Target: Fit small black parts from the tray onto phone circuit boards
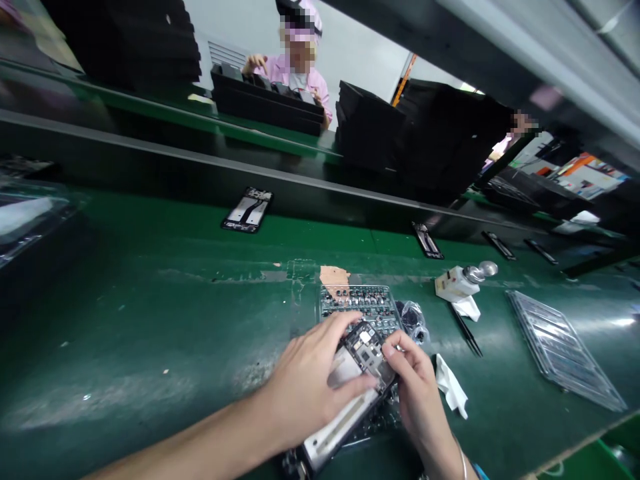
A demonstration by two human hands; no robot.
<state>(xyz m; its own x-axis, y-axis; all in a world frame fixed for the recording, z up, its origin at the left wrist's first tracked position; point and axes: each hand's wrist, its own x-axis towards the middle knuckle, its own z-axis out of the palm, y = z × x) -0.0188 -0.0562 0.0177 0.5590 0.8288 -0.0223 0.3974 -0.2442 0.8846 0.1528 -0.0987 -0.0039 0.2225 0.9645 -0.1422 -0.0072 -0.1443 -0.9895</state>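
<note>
An opened phone body (345,421) lies tilted in front of me, its circuit board (369,350) exposed at the upper end. My left hand (313,377) is closed around it, fingers over the far edge and thumb across the board's lower part. At the board's right side, my right hand (413,380) has thumb and index finger pinched together; whatever is between them is too small to make out. Behind the phone sits a clear plastic tray (360,300) holding rows of small parts. The phone's lower end is partly cut off by the frame.
Right of the tray are a clear bag (414,319), black tweezers (466,330), a white bottle (455,285) and a white tissue (451,387). Farther right lies an empty-looking clear tray (565,350). Phone bodies (249,210) line the back edge. A person in pink (320,80) works beyond.
</note>
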